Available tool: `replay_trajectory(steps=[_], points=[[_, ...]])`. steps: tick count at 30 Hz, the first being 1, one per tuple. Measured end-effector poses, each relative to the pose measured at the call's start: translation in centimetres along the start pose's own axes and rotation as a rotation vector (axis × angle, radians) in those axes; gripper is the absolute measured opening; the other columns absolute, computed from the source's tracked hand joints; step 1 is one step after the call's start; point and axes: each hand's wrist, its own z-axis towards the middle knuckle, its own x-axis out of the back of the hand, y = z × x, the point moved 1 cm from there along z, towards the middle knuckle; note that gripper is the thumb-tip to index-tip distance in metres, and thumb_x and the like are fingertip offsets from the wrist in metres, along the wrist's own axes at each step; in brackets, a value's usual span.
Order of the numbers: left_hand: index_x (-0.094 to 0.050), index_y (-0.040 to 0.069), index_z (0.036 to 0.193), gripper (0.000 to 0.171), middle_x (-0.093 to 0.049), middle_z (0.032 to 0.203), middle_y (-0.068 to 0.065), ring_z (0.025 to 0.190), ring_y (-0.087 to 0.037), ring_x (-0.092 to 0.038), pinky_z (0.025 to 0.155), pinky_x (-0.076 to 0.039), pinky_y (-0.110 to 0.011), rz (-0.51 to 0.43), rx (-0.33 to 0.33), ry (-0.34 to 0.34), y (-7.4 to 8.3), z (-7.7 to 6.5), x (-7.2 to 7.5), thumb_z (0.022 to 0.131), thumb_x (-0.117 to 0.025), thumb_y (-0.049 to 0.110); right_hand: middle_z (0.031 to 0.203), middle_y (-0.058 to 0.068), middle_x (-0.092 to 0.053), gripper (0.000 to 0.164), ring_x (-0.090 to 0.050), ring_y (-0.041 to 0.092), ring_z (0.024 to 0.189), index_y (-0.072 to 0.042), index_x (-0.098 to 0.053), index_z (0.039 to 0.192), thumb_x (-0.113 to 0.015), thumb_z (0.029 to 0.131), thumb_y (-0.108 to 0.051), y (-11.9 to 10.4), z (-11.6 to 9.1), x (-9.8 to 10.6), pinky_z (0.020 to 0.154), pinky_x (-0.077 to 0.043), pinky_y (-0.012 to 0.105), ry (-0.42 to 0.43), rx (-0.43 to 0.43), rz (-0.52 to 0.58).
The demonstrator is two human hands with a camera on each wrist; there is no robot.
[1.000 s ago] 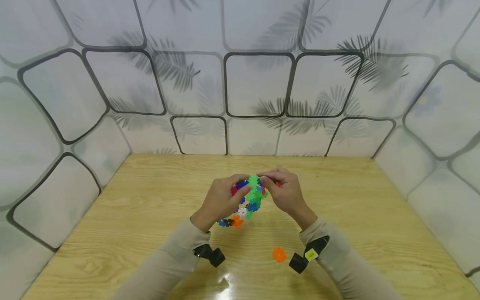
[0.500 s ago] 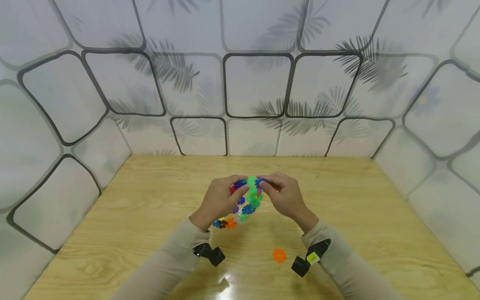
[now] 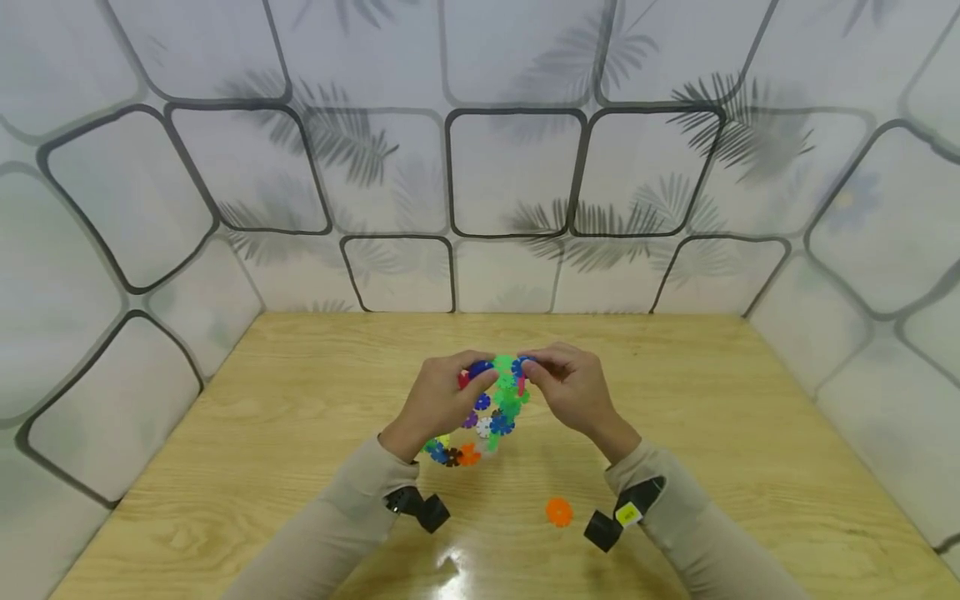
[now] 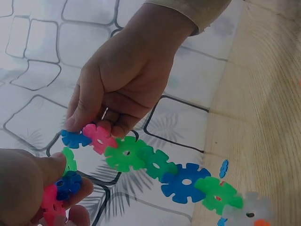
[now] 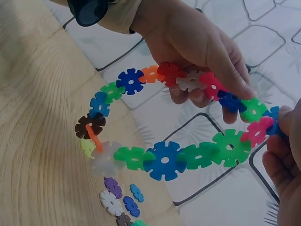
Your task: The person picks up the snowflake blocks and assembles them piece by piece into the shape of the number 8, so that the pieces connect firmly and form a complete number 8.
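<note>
A chain of flower-shaped interlocking plastic discs [image 5: 164,160], in many colours, hangs in a loop between my hands above the table. Dark blue, pink and green discs near one end lie in my left hand [image 3: 442,396], whose thumb presses on them. My right hand [image 3: 577,392] pinches a blue disc [image 4: 74,139] at the other end, beside a pink disc [image 4: 99,139]. In the right wrist view this blue disc meets the left hand's green disc [image 5: 254,109]; I cannot tell whether they are joined. Fingers of both hands hide parts of the discs.
A loose orange disc [image 3: 558,512] lies on the wooden table [image 3: 300,467] near the right wrist. Below the loop are more loose discs, among them a purple one [image 5: 113,187] and a white one [image 5: 111,203]. A patterned wall covering [image 3: 517,175] rises behind the table.
The loop has swayed, its lower end now slightly lower and further left. My right hand has shifted a little, and more of its blue disc shows. My left hand stays nearly still.
</note>
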Motion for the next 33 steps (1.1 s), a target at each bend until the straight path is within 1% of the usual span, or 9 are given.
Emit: replay_trajectory(steps=[3, 11, 14, 18, 20, 24, 28, 31, 33], points=[[-0.066, -0.001, 0.119, 0.031, -0.040, 0.052, 0.008, 0.040, -0.001, -0.026, 0.043, -0.027, -0.024, -0.010, 0.010, -0.014, 0.00, -0.02, -0.04, 0.098, -0.061, 0.020, 0.080, 0.007, -0.066, 0.011, -0.062, 0.016, 0.066, 0.003, -0.074, 0.097, -0.069, 0.087, 0.003, 0.08, 0.00, 0.00, 0.061, -0.055, 0.028, 0.003, 0.022, -0.018], [-0.066, -0.001, 0.119, 0.029, -0.050, 0.056, 0.005, 0.041, -0.004, -0.035, 0.042, -0.029, -0.022, -0.001, 0.005, -0.047, 0.37, 0.13, 0.01, 0.098, -0.060, 0.019, 0.074, 0.003, -0.063, 0.010, -0.061, 0.014, 0.064, 0.002, -0.075, 0.093, -0.073, 0.084, 0.002, -0.07, -0.05, 0.05, 0.059, -0.054, 0.027, 0.031, 0.064, -0.088], [-0.066, -0.002, 0.117, 0.028, -0.056, 0.060, 0.002, 0.043, -0.004, -0.040, 0.042, -0.033, -0.022, 0.015, 0.002, -0.046, 0.48, 0.13, 0.04, 0.097, -0.062, 0.018, 0.072, 0.002, -0.062, 0.010, -0.060, 0.013, 0.063, 0.001, -0.076, 0.092, -0.074, 0.082, 0.003, -0.05, -0.10, -0.03, 0.057, -0.053, 0.026, 0.037, 0.094, -0.102], [-0.067, -0.002, 0.115, 0.027, -0.063, 0.068, -0.003, 0.048, -0.004, -0.048, 0.047, -0.042, -0.021, 0.051, -0.013, -0.024, 0.57, 0.08, -0.04, 0.096, -0.063, 0.017, 0.071, 0.002, -0.062, 0.010, -0.060, 0.012, 0.062, 0.001, -0.076, 0.090, -0.076, 0.080, 0.003, 0.05, -0.17, -0.20, 0.056, -0.053, 0.026, 0.045, 0.141, -0.116], [-0.067, -0.002, 0.115, 0.027, -0.065, 0.070, -0.003, 0.050, -0.005, -0.050, 0.048, -0.043, -0.020, 0.072, -0.031, -0.008, 0.56, 0.06, -0.11, 0.095, -0.064, 0.017, 0.071, 0.002, -0.062, 0.010, -0.060, 0.013, 0.062, 0.001, -0.076, 0.089, -0.076, 0.080, 0.003, 0.08, -0.19, -0.27, 0.056, -0.053, 0.026, 0.049, 0.157, -0.124], [-0.068, -0.002, 0.114, 0.027, -0.064, 0.068, -0.003, 0.048, -0.005, -0.050, 0.046, -0.041, -0.020, 0.106, -0.068, 0.016, 0.39, 0.06, -0.30, 0.094, -0.065, 0.016, 0.071, 0.002, -0.063, 0.009, -0.060, 0.013, 0.062, 0.000, -0.076, 0.088, -0.077, 0.079, 0.003, 0.10, -0.18, -0.36, 0.056, -0.053, 0.026, 0.054, 0.167, -0.140], [-0.068, -0.002, 0.114, 0.027, -0.061, 0.064, -0.001, 0.045, -0.005, -0.048, 0.044, -0.040, -0.019, 0.120, -0.075, 0.027, 0.30, 0.05, -0.49, 0.094, -0.065, 0.016, 0.071, 0.003, -0.064, 0.008, -0.060, 0.013, 0.061, 0.000, -0.076, 0.086, -0.077, 0.079, 0.003, -0.01, -0.14, -0.40, 0.055, -0.052, 0.026, 0.061, 0.157, -0.151], [-0.068, -0.002, 0.113, 0.026, -0.063, 0.068, -0.003, 0.048, -0.008, -0.048, 0.045, -0.040, -0.020, 0.131, -0.081, 0.039, 0.36, 0.06, -0.65, 0.094, -0.064, 0.016, 0.071, 0.003, -0.064, 0.007, -0.061, 0.013, 0.061, -0.001, -0.076, 0.085, -0.077, 0.079, 0.003, -0.16, -0.10, -0.37, 0.054, -0.052, 0.026, 0.063, 0.145, -0.154], [-0.069, -0.002, 0.112, 0.025, -0.065, 0.073, -0.006, 0.052, -0.010, -0.049, 0.047, -0.041, -0.022, 0.143, -0.090, 0.049, 0.34, 0.10, -0.77, 0.094, -0.065, 0.016, 0.072, 0.003, -0.065, 0.007, -0.061, 0.013, 0.060, -0.001, -0.076, 0.084, -0.076, 0.079, 0.003, -0.26, -0.05, -0.32, 0.054, -0.052, 0.025, 0.061, 0.135, -0.157]])
